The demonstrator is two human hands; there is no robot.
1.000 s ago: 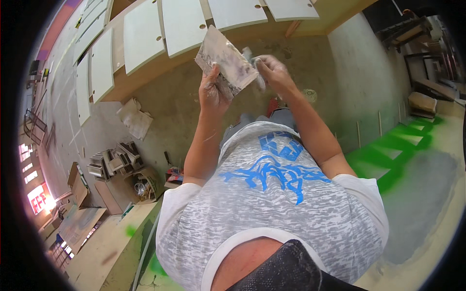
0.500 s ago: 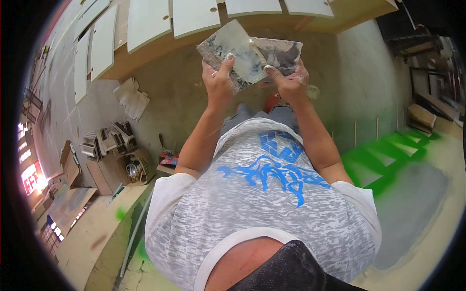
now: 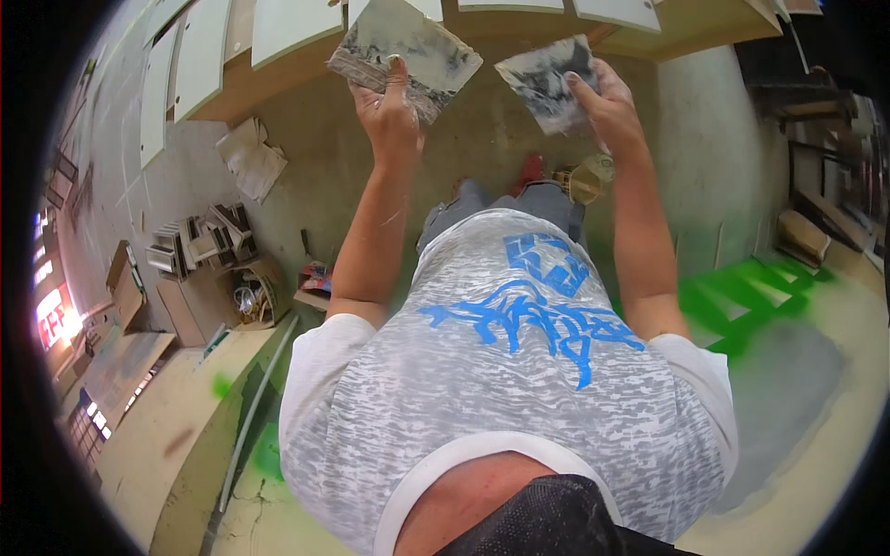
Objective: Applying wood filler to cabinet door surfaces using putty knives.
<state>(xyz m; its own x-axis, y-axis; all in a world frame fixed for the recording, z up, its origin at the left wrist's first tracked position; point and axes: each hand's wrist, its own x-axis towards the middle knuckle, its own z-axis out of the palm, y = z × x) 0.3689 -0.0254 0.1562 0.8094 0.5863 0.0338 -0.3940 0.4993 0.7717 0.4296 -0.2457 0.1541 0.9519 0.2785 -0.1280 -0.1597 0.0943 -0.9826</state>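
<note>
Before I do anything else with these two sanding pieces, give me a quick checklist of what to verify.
1. Left hand grips the block: ok, thumb on top.
2. Right hand grips the sheet: ok, fingers over its edge.
3. Block and sheet apart: ok, a gap shows between them.
4. Grit left on the sheet: cannot tell, the face is smeared grey.
5. Floor underfoot: not ok, scraps and paper lie to the left.
6. White panels on the bench: ok, untouched.
</note>
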